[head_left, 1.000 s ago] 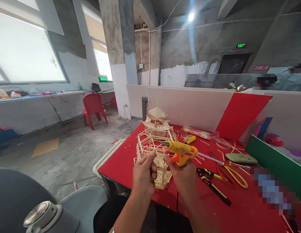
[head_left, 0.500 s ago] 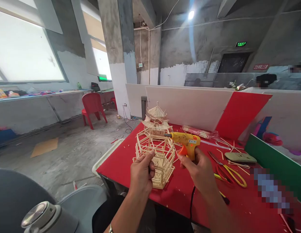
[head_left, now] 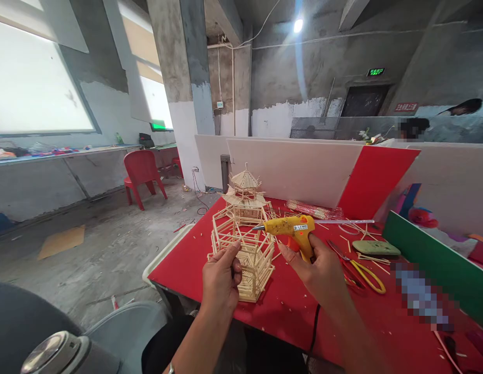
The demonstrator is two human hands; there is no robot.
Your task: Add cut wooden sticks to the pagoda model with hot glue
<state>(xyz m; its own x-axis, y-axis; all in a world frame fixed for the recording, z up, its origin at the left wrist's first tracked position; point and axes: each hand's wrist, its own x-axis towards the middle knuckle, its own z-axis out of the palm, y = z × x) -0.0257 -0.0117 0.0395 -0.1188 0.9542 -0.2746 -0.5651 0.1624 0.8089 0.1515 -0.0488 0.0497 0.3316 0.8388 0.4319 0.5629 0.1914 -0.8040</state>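
My right hand [head_left: 319,267] grips a yellow hot glue gun [head_left: 290,226], its nozzle pointing left above a model pavilion frame [head_left: 255,278] made of thin wooden sticks. A clear glue stick [head_left: 345,222] juts from the back of the gun. My left hand [head_left: 223,270] is closed in a pinch, thumb against fingers, in front of the frame's left side. What sits between those fingertips, if anything, is too small to make out. Behind the open frame rises a tiered stick tower [head_left: 246,189] with a pointed roof.
Pliers with yellow handles [head_left: 368,275], a green oblong case [head_left: 376,248] and loose sticks lie right on the red table [head_left: 280,322]. Bagged sticks [head_left: 313,209] lie by the white board [head_left: 296,166]. A green board [head_left: 432,267] borders the right. A steel flask [head_left: 70,356] stands lower left.
The view has shifted slightly to the right. My right hand has tilted the glue gun a little, its nozzle now lower and nearer the frame. The left hand keeps its pinch.
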